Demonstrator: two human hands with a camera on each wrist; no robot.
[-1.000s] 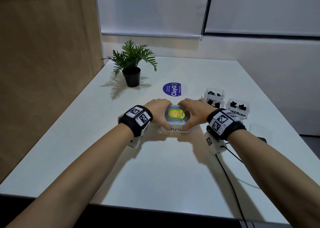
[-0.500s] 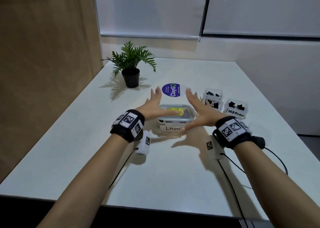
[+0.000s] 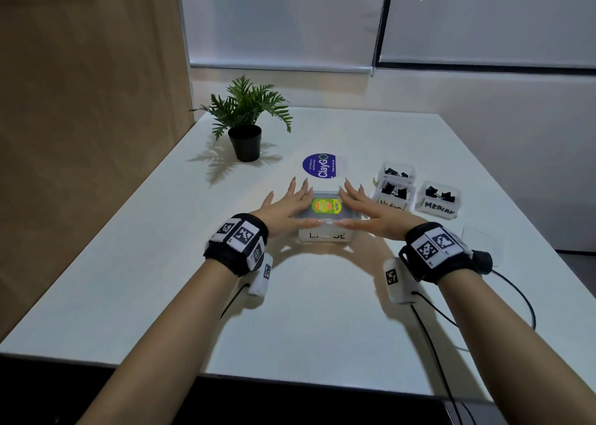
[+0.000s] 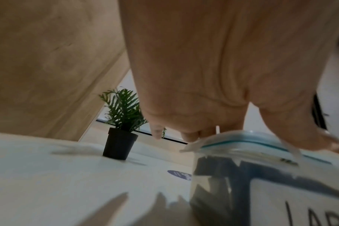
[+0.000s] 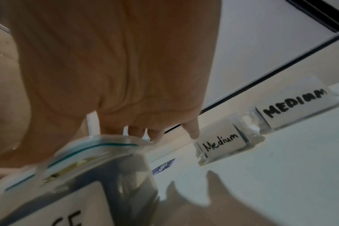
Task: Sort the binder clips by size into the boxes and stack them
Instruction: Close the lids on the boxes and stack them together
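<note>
Lidded box (image 3: 325, 231): label partly hidden by thumbs, contents blurred. Left hand (image 3: 285, 206) & right hand (image 3: 366, 211) are laid flat, grip apart.

Black wristbands (image 3: 237, 245) with square-code tags

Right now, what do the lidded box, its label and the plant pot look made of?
Lidded box: clear, glossy plastic by the look; dark clips show through its wall in the left wrist view.
Lid: clear plastic with a teal seal line, likely rubbery.
Label: matte white paper or tape, handwritten in marker.
Plant pot: matte black, probably plastic; can't rule out ceramic.
</note>
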